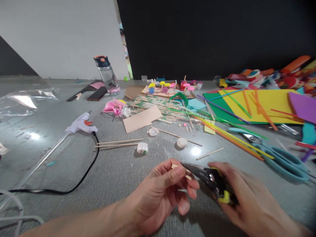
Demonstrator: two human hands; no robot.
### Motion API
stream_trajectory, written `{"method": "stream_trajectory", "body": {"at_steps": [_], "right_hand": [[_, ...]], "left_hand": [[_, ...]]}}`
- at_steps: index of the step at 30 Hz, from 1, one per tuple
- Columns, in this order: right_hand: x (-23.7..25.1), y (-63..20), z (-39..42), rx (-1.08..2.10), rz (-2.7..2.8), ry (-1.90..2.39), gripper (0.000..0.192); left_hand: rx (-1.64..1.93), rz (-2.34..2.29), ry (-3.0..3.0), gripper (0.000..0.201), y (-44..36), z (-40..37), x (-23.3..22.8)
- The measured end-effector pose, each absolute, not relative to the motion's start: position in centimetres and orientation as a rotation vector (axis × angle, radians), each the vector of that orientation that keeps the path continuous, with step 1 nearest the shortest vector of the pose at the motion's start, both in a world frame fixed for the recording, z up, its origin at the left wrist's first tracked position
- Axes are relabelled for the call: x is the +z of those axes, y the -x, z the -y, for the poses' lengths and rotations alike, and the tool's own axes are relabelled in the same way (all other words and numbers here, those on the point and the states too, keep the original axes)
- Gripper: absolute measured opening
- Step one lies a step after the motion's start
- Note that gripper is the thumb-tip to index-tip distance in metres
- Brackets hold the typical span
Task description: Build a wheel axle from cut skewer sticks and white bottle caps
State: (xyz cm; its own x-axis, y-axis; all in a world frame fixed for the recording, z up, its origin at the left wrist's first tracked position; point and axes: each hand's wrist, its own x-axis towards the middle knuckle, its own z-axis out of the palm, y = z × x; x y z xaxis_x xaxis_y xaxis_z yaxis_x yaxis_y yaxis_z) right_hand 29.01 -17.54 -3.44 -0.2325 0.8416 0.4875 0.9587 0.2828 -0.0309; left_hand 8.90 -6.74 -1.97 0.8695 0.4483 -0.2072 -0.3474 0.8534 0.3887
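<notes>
While the short wooden stick sits low over the table, pinched in the left hand, the right hand is wrapped round black-and-yellow cutters, blades at the stick's far end. Best bet, imo: keep the stick steady, blades square across it, fingers clear. Scissors lie to the right, bottle caps and glue gun farther off.
</notes>
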Motion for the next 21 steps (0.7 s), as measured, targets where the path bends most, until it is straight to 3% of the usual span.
{"method": "stream_trajectory", "body": {"at_steps": [6,10,13,21], "right_hand": [[-3.1,-30.0,16.9,-0.299,2.018,1.766,0.033],[-3.2,-33.0,16.0,-0.421,1.832,2.076,0.065],[-3.6,-35.6,15.6,-0.427,1.732,2.322,0.079],[-5.1,-38.0,15.7,-0.461,1.823,2.47,0.072]], "left_hand": [[0.472,-0.434,-0.529,0.02,-8.8,6.1,-1.4],[0.602,-0.513,-0.769,0.019,-8.8,4.7,-0.4],[0.643,-0.59,-0.953,0.014,-8.8,3.7,0.0],[0.613,-0.715,-1.416,0.004,-9.0,3.4,0.0]]}}
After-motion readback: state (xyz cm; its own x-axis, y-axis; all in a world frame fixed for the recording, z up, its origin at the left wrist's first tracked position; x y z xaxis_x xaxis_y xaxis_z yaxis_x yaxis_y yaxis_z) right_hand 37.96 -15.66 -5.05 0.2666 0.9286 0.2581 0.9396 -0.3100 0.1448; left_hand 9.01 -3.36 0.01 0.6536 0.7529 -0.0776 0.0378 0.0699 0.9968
